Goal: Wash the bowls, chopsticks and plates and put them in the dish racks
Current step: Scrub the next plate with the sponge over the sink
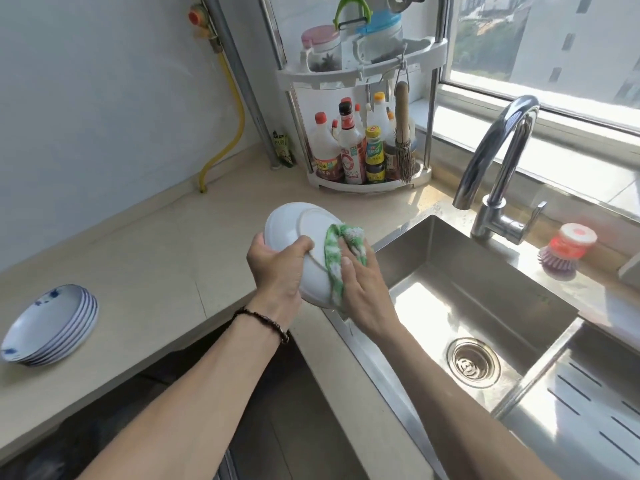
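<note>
A white plate [294, 225] is held tilted, underside toward me, over the counter edge just left of the sink. My left hand [277, 265] grips its left rim, thumb curled over the back. My right hand [363, 282] presses a green and white cloth [341, 251] flat against the plate's underside, fingers fairly straight. A stack of several blue-patterned white plates [52, 323] sits on the counter at the far left.
The steel sink [485, 306] with its drain [472, 362] lies to the right, faucet [498, 157] arching behind it. A slotted steel tray [595, 403] fills the right basin. A dish brush [568, 247] sits by the faucet. A corner shelf of bottles [363, 150] stands behind.
</note>
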`<action>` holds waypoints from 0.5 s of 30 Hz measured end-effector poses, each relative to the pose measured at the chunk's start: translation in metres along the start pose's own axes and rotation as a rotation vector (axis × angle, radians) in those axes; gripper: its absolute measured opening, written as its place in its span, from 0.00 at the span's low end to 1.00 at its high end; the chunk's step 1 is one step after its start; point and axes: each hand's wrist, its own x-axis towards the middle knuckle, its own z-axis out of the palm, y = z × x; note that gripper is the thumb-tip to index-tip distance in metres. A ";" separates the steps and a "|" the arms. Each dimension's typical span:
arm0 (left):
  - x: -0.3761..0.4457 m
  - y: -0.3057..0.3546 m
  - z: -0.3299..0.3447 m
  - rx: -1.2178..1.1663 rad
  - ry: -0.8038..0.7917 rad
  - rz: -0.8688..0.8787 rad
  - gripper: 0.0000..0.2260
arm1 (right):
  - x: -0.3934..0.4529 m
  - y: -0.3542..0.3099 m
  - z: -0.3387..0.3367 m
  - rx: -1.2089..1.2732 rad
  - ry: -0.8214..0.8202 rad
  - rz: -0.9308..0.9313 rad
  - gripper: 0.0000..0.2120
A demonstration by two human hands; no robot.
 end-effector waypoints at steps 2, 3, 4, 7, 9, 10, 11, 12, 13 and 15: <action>0.003 0.004 -0.009 -0.043 0.040 -0.005 0.14 | -0.011 -0.015 0.021 -0.038 -0.008 -0.059 0.30; 0.003 0.006 -0.014 -0.046 0.046 -0.006 0.14 | -0.018 -0.019 0.030 -0.038 -0.020 -0.073 0.29; 0.004 0.008 -0.021 -0.034 0.039 0.003 0.15 | -0.022 -0.020 0.036 -0.022 -0.018 -0.079 0.29; 0.002 0.014 -0.050 0.036 -0.050 0.053 0.17 | -0.017 -0.018 0.042 0.058 0.058 -0.008 0.27; -0.002 0.016 -0.073 0.047 -0.176 0.053 0.21 | -0.002 -0.024 0.040 0.203 0.079 0.186 0.24; -0.005 0.016 -0.086 0.051 -0.244 0.046 0.23 | 0.004 -0.028 0.041 0.242 0.082 0.262 0.24; -0.006 0.017 -0.099 0.066 -0.296 0.044 0.24 | 0.009 -0.034 0.044 0.246 0.089 0.289 0.27; -0.006 0.018 -0.112 0.075 -0.320 0.049 0.25 | 0.013 -0.041 0.050 0.227 0.099 0.271 0.30; -0.005 0.018 -0.126 0.074 -0.324 0.060 0.25 | 0.014 -0.049 0.058 0.191 0.106 0.230 0.32; 0.000 0.021 -0.154 0.082 -0.305 0.093 0.24 | 0.012 -0.066 0.081 0.092 0.137 0.093 0.27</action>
